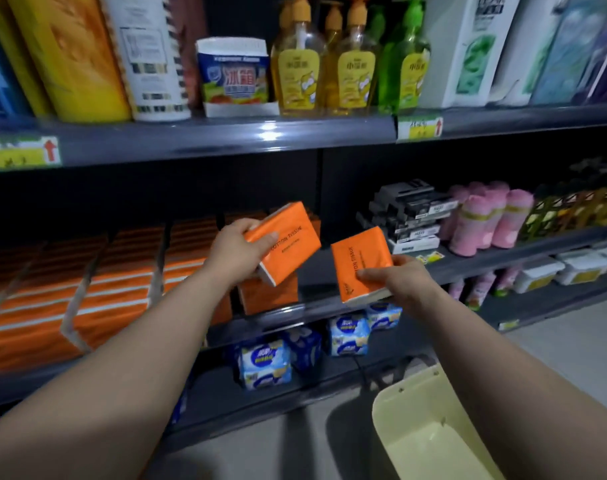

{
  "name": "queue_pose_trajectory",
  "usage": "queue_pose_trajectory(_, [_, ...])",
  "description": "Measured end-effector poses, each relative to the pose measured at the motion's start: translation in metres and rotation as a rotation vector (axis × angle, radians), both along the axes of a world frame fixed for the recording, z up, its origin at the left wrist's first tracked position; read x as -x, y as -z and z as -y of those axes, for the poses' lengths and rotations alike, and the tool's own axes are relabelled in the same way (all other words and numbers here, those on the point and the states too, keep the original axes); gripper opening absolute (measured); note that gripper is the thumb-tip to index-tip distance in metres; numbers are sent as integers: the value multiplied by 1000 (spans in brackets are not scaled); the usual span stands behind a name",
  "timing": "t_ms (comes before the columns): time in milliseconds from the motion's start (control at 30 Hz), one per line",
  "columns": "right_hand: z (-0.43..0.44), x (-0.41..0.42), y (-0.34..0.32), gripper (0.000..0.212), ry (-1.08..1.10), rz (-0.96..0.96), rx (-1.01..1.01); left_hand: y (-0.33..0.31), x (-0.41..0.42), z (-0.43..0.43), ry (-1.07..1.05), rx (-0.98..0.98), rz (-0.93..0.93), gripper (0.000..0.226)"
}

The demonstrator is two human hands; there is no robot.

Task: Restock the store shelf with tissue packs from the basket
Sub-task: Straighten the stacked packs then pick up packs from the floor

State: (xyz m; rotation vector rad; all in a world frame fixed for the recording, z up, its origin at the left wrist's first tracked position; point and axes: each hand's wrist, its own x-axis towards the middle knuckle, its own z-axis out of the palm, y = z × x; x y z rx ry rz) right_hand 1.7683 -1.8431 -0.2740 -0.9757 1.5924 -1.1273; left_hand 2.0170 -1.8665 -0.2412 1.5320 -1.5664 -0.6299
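Yellow basket (430, 441) sits low, while the left hand (238, 251) grips one tissue pack (288, 237) over the shelf's (503, 261) front edge and the right hand (399, 280) grips a second pack (359, 261) beside it, ready for stacking.

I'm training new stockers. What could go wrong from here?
The right hand pinches the right pack only near its lower edge; it could slip. The left pack, in the left hand, is tilted over the short front stack; set down askew, it might slide off. With both hands full, neither can steady the stack.
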Motion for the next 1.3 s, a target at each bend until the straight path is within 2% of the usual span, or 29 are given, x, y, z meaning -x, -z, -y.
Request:
queue_pose_trajectory(67, [22,12,-4,56,18,-4,23,-2,18,31,-13,2,22,34])
queue_pose_trajectory(200, [66,33,-5,49,21,-33,50,4,47,92,-23,-18,185,46])
queue_pose_trajectory(433, [138,58,16,50,36,-145,76,27,77,177,69,-150,433,48])
queue_pose_trajectory(567, [169,67,32,50,8,-213,88,48,80,209,80,-151,544,45])
queue_pose_trajectory(667, [186,67,45,61,4,-323,75,59,75,228,64,-144,604,45])
queue_pose_trajectory(800, [201,59,57,57,-4,-503,66,71,67,238,55,-162,721,36])
queue_pose_trajectory(933, [206,52,61,66,-60,-640,20,81,61,242,40,-125,772,32])
queue_pose_trajectory(1067, [206,52,70,46,-165,-730,-85,82,59,247,39,-101,763,34])
queue_pose_trajectory(1167, [206,53,76,58,-226,-705,-138,83,58,249,32,-112,756,36])
queue_pose_trajectory(1300, [204,55,73,64,-174,-679,-4,83,56,247,38,-108,754,42])
